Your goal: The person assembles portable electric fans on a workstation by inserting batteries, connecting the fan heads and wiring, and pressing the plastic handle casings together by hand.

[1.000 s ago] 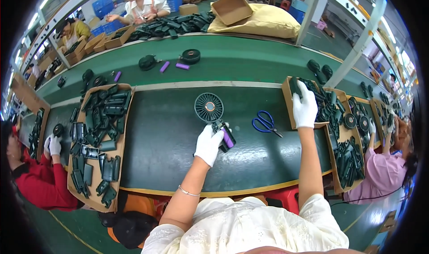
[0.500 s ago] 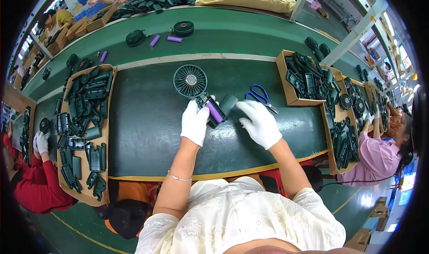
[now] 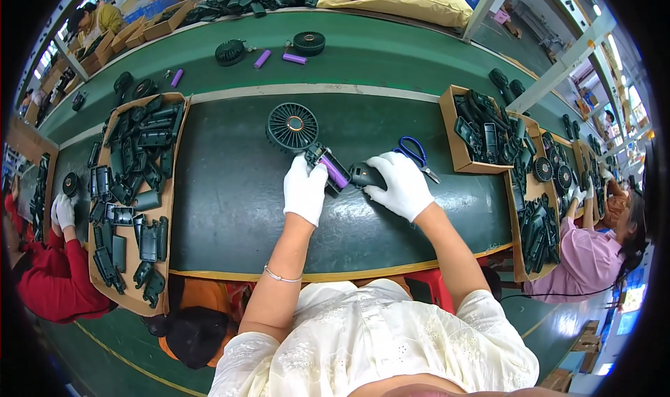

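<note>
My left hand (image 3: 305,191), in a white glove, is closed around the handle of a dark green handheld fan (image 3: 292,127). The fan's round grille points away from me, above the table. A purple battery (image 3: 336,173) lies in the handle's open side, with small metal parts near the neck. In my gloved right hand (image 3: 403,187) is a dark green handle cover (image 3: 367,176), pinched between thumb and fingers. Its near end is close to the fan handle's end; whether they touch I cannot tell. Blue-handled scissors (image 3: 417,152) lie just beyond my right hand.
Cardboard trays of dark green housing parts stand at left (image 3: 174,208) and right (image 3: 481,166). Beyond the table, a green conveyor belt (image 3: 377,55) carries fan heads and purple batteries. Other people sit at both sides and at the far left.
My right hand has closed on the cover and turned it from upright to lying toward the fan handle. My left hand still holds the fan. The view has shifted slightly.
</note>
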Available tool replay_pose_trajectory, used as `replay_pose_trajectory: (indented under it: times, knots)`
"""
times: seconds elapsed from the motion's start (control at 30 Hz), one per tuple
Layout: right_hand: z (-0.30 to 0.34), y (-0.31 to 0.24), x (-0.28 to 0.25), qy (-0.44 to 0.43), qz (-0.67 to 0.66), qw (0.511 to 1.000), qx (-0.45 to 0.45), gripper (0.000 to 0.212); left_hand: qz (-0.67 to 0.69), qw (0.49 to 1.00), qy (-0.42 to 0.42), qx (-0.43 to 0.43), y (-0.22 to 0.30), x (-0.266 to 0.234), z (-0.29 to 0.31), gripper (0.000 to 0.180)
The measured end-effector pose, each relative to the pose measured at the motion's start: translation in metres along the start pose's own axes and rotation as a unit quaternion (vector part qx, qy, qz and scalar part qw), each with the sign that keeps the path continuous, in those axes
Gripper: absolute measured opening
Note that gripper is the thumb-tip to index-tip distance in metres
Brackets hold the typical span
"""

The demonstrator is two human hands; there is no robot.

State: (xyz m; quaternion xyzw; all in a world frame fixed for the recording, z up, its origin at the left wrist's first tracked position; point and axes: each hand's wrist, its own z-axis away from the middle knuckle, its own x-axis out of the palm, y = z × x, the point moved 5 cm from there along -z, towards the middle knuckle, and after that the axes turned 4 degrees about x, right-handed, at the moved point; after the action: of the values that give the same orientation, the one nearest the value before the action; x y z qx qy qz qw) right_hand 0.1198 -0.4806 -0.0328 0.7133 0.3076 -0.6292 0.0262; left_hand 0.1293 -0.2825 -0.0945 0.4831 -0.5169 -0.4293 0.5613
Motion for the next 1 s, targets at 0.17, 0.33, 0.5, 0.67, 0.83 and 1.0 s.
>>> replay_pose_trajectory:
  times: [0.17, 0.33, 0.5, 0.67, 0.83, 1.0]
  knots:
    - [0.023, -0.03, -0.012, 0.179, -0.1, 0.977, 0.056, 0.041, 0.002, 1.0, 0.003, -0.006, 0.005, 0.0, -0.001, 0.032]
    - [0.021, -0.031, 0.012, 0.213, -0.044, 0.976, 0.004, 0.025, 0.075, 0.997, -0.018, 0.017, 0.009, 0.007, 0.004, 0.033]
    - [0.018, -0.012, 0.013, 0.233, -0.124, 0.963, 0.045, 0.017, 0.131, 0.99, -0.045, 0.025, 0.022, 0.016, 0.008, 0.035]
    - [-0.001, -0.012, 0.005, 0.126, -0.435, 0.858, 0.242, 0.021, 0.031, 0.993, -0.098, 0.056, 0.042, 0.026, 0.018, 0.037]
    - [-0.015, -0.009, 0.012, 0.145, -0.453, 0.859, 0.189, 0.021, -0.055, 0.992, -0.097, 0.056, 0.041, 0.028, 0.02, 0.029]
    - [-0.014, -0.007, 0.015, 0.135, -0.414, 0.883, 0.172, 0.023, -0.067, 0.991, -0.096, 0.066, 0.04, 0.028, 0.02, 0.025]
